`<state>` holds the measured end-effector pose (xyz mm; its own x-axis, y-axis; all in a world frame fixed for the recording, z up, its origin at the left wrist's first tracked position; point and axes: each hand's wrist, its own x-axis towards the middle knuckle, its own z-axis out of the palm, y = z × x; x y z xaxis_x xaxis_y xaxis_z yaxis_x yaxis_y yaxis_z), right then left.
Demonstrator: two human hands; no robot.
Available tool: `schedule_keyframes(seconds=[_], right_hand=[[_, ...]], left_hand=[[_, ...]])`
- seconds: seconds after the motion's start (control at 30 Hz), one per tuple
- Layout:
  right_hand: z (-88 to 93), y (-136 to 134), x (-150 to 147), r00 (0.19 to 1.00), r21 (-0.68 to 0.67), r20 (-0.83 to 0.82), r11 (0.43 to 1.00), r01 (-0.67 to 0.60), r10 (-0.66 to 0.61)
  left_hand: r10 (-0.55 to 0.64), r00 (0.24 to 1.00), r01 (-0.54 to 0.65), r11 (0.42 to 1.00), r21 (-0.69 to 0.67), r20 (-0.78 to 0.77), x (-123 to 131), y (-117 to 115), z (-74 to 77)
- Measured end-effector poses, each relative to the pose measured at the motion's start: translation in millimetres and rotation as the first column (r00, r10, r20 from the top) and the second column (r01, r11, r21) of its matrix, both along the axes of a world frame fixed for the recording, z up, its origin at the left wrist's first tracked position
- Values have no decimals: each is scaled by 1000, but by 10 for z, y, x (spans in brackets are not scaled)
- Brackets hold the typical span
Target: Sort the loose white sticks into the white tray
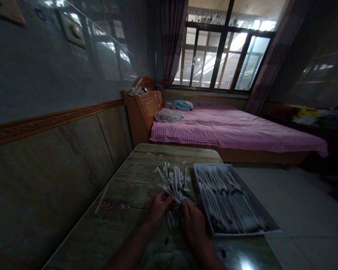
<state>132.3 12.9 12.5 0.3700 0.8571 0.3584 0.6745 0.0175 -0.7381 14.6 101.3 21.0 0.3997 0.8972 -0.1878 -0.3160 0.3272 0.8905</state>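
Observation:
My left hand [160,204] is closed around a slim white pen-like stick [169,192], which slants down to the right. At the stick's near end, the fingers of my right hand [193,220] are pinched together, partly hidden by the dim light. Just beyond both hands lies a loose pile of white pen-like sticks [177,175], with small white pieces scattered about it. A dark, pointed piece [186,194] shows between the pile and my right hand. More white pieces [172,219] lie on the table between my wrists.
To the right, a shallow white tray [241,184] holds rows of white sticks with dark ends. A clear strip [101,198] lies on the left of the table [135,176]. Small dark caps [223,254] sit near the front. Beyond the table stands a bed [228,129]; a wall is at left.

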Motion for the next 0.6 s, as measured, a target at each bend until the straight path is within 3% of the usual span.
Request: schedule_keyframes(seconds=[0.6], right_hand=[[-8,2,3,1000,39,19,999,10,-10]], left_hand=[[-19,1000,18,999,32,19,9,5,-41]])
